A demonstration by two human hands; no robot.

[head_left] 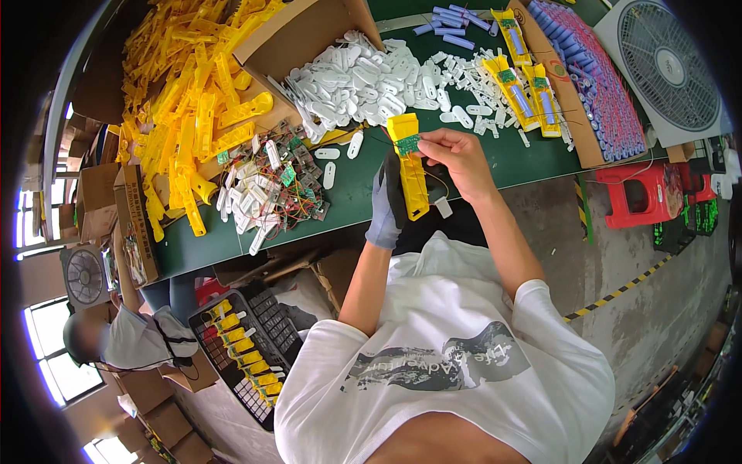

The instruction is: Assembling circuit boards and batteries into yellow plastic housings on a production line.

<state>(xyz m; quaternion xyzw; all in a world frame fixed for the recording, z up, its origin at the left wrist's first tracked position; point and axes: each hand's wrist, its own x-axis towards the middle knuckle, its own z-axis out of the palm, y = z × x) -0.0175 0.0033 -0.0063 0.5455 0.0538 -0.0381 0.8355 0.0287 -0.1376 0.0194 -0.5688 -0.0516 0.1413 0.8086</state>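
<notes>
My left hand (386, 205), in a grey and black glove, is closed around a long yellow plastic housing (416, 192), held upright just off the table's near edge. A small green circuit board (406, 145) sits at the housing's upper part. My bare right hand (464, 162) pinches at the board's right edge, thumb and forefinger together. From the housing a thin wire runs down to a small white piece (443, 206) hanging at its right. Several yellow housings with boards and purple battery cells (520, 100) lie beyond my right hand.
Piles of yellow housings (205, 124), white oval covers (355, 77) and wired circuit boards (286, 174) cover the green table (502, 166). A box of battery cells (599, 100) and a fan (668, 66) stand right. A black crate (267, 329) holds yellow units; another person (147, 336) is at left.
</notes>
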